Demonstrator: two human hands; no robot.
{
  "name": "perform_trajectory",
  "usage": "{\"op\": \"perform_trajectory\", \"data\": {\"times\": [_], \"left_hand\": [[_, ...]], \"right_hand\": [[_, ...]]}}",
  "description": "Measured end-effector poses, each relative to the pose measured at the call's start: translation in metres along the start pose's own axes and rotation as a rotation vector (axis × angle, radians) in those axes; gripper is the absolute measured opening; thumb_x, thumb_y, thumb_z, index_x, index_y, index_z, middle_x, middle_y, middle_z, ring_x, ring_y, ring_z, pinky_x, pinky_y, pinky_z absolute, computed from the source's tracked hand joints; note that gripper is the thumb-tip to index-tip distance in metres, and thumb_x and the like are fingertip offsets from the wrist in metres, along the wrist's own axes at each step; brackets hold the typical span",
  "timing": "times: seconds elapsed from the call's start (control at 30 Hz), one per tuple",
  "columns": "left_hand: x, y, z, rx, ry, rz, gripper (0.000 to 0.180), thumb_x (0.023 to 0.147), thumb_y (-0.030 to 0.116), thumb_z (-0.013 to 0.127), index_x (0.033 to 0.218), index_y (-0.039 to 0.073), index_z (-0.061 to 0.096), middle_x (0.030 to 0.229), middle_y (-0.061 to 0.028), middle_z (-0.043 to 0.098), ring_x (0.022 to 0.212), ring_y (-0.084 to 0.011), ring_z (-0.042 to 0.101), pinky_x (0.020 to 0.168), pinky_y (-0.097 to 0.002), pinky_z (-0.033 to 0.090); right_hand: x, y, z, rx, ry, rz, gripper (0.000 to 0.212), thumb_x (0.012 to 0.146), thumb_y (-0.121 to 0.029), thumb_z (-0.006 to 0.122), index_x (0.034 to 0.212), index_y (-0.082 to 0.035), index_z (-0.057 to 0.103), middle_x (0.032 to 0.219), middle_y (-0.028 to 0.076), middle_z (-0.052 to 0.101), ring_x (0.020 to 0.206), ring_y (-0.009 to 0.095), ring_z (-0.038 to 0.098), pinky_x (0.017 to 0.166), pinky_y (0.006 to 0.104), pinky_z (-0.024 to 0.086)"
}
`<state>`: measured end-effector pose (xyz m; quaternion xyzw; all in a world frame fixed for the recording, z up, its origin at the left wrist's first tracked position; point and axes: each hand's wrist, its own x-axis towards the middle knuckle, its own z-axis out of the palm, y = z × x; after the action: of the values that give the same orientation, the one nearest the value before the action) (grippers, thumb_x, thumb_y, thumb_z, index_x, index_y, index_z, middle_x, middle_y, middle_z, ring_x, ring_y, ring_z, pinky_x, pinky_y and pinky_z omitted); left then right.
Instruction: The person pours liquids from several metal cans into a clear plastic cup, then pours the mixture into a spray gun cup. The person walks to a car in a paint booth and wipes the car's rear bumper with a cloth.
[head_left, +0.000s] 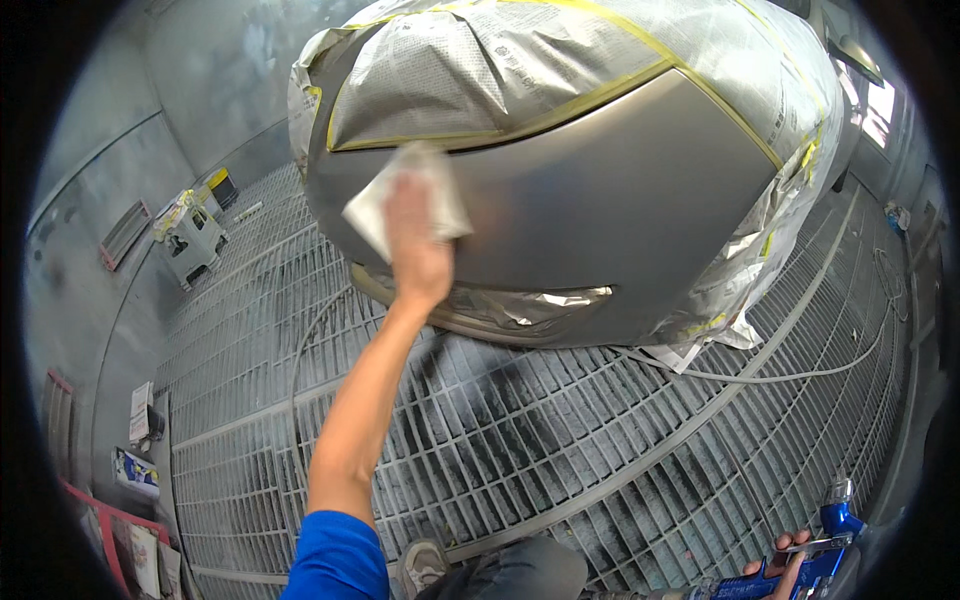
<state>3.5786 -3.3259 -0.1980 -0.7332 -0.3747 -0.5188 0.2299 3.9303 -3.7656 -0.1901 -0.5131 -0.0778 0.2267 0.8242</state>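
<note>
Left hand point(418, 235) presses white wiping cloth point(405, 200) flat on grey car bumper point(600, 210); wipe evenly; right hand point(790, 560) grips blue spray gun point(800, 572)

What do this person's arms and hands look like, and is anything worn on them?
Both hands are bare: no gloves, rings or watch show. The left hand sits at the end of a long, slim forearm, uncovered up to a short bright blue sleeve near the shoulder. Of the right hand only the fingers and knuckles show at the lower edge; its arm is out of view.
</note>
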Motion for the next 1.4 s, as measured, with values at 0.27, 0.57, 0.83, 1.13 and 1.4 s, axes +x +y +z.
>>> {"op": "perform_trajectory", "data": {"times": [0.27,0.57,0.83,1.13,1.4], "left_hand": [[0.013,0.128,0.061,-0.229,0.211,-0.317,0.07,0.092,0.014,0.061,0.157,0.009,0.034,0.162,-0.0149,0.033,0.153,-0.0339,0.022,0.125,-0.0545,0.012],[-0.039,0.055,0.061,-0.082,0.12,-0.169,0.072,0.09,0.008,0.05,0.159,0.01,0.031,0.168,-0.0136,0.02,0.158,-0.0303,0.01,0.126,-0.054,0.002],[0.012,-0.095,0.004,-0.426,0.209,-1.002,0.068,0.11,0.047,0.033,0.132,-0.014,0.053,0.134,-0.0297,0.058,0.123,-0.039,0.055,0.107,-0.0432,0.04],[0.087,0.168,0.081,0.173,-0.362,0.536,0.075,0.081,0.026,0.071,0.152,0.021,0.047,0.165,0.0036,0.034,0.155,-0.018,0.023,0.129,-0.046,0.006],[-0.04,0.198,0.202,0.374,-0.702,1.038,0.068,0.094,0.027,0.048,0.159,0.014,0.033,0.17,0.0002,0.022,0.157,-0.0193,0.012,0.129,-0.0472,0.007]], "right_hand": [[-0.004,0.01,0.008,-0.105,-0.025,-0.09,0.032,0.103,-0.03,0.058,0.126,-0.007,0.062,0.121,0.005,0.066,0.108,0.014,0.061,0.07,0.0298,0.048],[-0.008,0.027,0.008,-0.155,-0.057,-0.083,0.032,0.102,-0.031,0.061,0.126,-0.011,0.063,0.119,0.003,0.067,0.109,0.015,0.059,0.08,0.0339,0.04],[0.007,0.034,-0.005,-0.131,-0.067,-0.171,0.035,0.106,-0.02,0.051,0.136,-0.002,0.049,0.12,0.005,0.06,0.104,0.011,0.059,0.052,0.0209,0.052],[0.0,0.02,0.012,-0.069,-0.127,-0.119,0.039,0.1,-0.021,0.055,0.128,0.004,0.043,0.112,0.009,0.049,0.103,0.015,0.053,0.052,0.0271,0.061],[0.0,0.008,0.006,-0.011,-0.151,-0.089,0.041,0.101,-0.023,0.054,0.127,0.005,0.04,0.111,0.009,0.045,0.102,0.015,0.05,0.05,0.0268,0.062]]}}
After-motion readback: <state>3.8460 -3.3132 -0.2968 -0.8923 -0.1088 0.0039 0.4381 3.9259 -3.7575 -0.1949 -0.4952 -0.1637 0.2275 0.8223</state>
